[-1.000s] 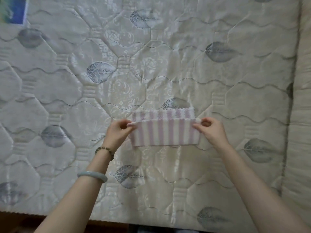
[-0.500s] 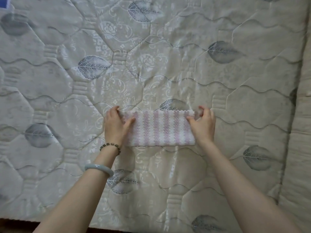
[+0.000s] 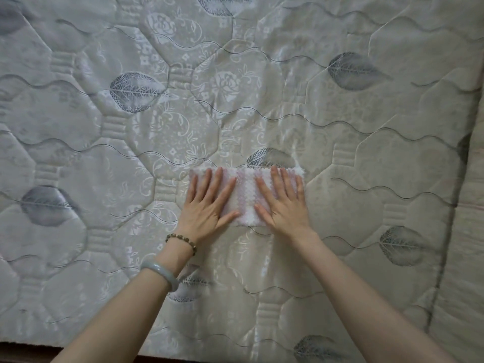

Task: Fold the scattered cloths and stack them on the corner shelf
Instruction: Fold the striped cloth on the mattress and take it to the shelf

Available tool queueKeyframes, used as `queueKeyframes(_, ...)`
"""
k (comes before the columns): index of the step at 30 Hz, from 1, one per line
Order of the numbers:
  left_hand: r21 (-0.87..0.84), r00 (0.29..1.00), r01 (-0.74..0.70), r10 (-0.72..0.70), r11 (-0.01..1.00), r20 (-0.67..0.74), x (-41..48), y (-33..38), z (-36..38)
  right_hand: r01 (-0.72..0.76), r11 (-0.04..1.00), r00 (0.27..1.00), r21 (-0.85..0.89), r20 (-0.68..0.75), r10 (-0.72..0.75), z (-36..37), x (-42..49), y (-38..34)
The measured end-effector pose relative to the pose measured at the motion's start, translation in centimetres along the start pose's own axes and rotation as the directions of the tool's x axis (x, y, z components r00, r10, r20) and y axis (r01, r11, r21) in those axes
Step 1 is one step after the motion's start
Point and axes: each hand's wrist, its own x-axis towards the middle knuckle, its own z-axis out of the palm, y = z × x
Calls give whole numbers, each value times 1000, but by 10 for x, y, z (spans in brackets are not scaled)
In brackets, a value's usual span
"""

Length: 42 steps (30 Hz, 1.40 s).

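On the quilted mattress [image 3: 340, 205], in the lower middle of the view, a pink-and-white striped cloth [image 3: 245, 197] is laid flat as a narrow folded band; the number of layers cannot be told. The cloth is pressed down by both hands. The left hand [image 3: 207, 205] is placed palm-down over the cloth's left end, its fingers [image 3: 208, 183] straight and spread, tips near the far edge. The right hand [image 3: 284, 205] is placed palm-down over the right end, fingers [image 3: 285, 184] likewise straight and slightly fanned. Nothing is pinched or gripped by either hand. The thumbs are angled toward each other but kept apart, and a strip of cloth is left showing between them. A fluffy corner of the cloth is seen just past the right hand's outer fingers. A grey leaf print [image 3: 269, 158] on the mattress is touched by the cloth's far edge. A beaded bracelet [image 3: 182, 239] and a pale bangle [image 3: 161, 273] are worn on the left wrist. At the right edge a second padded panel [image 3: 471, 231] is butted against the mattress along a seam. A dark strip [image 3: 26, 352] is visible below the mattress's near edge.
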Motion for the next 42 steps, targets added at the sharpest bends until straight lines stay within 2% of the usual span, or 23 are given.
queueKeyframes(6, 6, 998, 35, -35, 999, 58, -5, -10, -3, -65, 997, 992, 35, 107, 61, -2, -8, 12)
queueKeyframes(8, 0, 999, 43, -43, 999, 30, -3, 1, -9, -135, 983, 990, 122, 45, 130, -11, -6, 8)
queueKeyframes(10, -10, 1000, 9, -9, 1000, -10, 1, 17, -16, -283, 929, 951, 238, -55, 303, -24, -6, 8)
queueKeyframes(12, -22, 999, -42, 42, 999, -7, 10, 32, -16, -468, 793, 850, 389, -48, 525, -36, -7, 10)
queueKeyframes(14, -26, 997, -57, 58, 998, 57, 16, 41, -11, -604, 599, 740, 526, 90, 667, -40, -8, 10)
queueKeyframes(16, -22, 992, -60, 62, 998, 112, 18, 43, -5, -673, 449, 670, 589, 227, 707, -41, -7, 9)
queueKeyframes(18, -32, 990, -59, 63, 998, 126, 19, 43, -5, -723, 347, 623, 598, 346, 701, -45, -3, 10)
queueKeyframes(21, -105, 995, -18, 28, 994, 95, 17, 47, -20, -774, 258, 577, 579, 476, 663, -60, 2, 10)
queueKeyframes(23, -310, 999, 43, -40, 950, 16, 16, 54, -39, -750, 241, 602, 615, 485, 635, -74, 4, 7)
queueKeyframes(24, -467, 994, 80, -103, 881, -24, 15, 58, -51, -727, 235, 625, 645, 480, 616, -82, 5, 3)
queueKeyframes(25, -622, 983, 129, -180, 772, -20, 13, 62, -64, -697, 240, 657, 675, 468, 591, -89, 6, -2)
queueKeyframes(27, -845, 939, 245, -333, 475, 85, 12, 68, -88, -639, 256, 715, 726, 438, 545, -100, 8, -19)
queueKeyframes(29, -930, 885, 340, -385, 143, 264, 11, 69, -104, -594, 270, 757, 757, 414, 505, -105, 10, -41)
queueKeyframes(30, -936, 867, 351, -389, 36, 310, 11, 69, -109, -581, 261, 769, 771, 416, 485, -107, 12, -53)
queueKeyframes(31, -935, 856, 354, -396, -22, 333, 11, 67, -111, -573, 236, 778, 785, 431, 457, -106, 14, -64)
queueKeyframes(33, -933, 833, 357, -436, -43, 339, 9, 58, -113, -547, 201, 811, 812, 456, 367, -104, 16, -85)
queueKeyframes(35, -924, 787, 383, -524, 1, 326, 7, 42, -110, -511, 172, 847, 842, 458, 271, -105, 16, -96)
queueKeyframes(37, -913, 755, 404, -582, 50, 302, 2, 23, -106, -489, 136, 859, 862, 448, 247, -109, 13, -100)
queueKeyframes(38, -909, 749, 411, -596, 72, 291, -1, 14, -103, -479, 168, 862, 861, 426, 275, -109, 12, -98)
queueKeyframes(39, -906, 745, 415, -601, 80, 288, -4, 6, -99, -468, 249, 867, 848, 387, 315, -108, 10, -95)
queueKeyframes(40, -903, 744, 421, -604, 89, 287, -6, -1, -95, -439, 371, 885, 818, 322, 337, -104, 9, -92)
queueKeyframes(42, -890, 743, 437, -611, 132, 274, -9, -10, -84, -374, 584, 922, 720, 221, 318, -93, 6, -85)
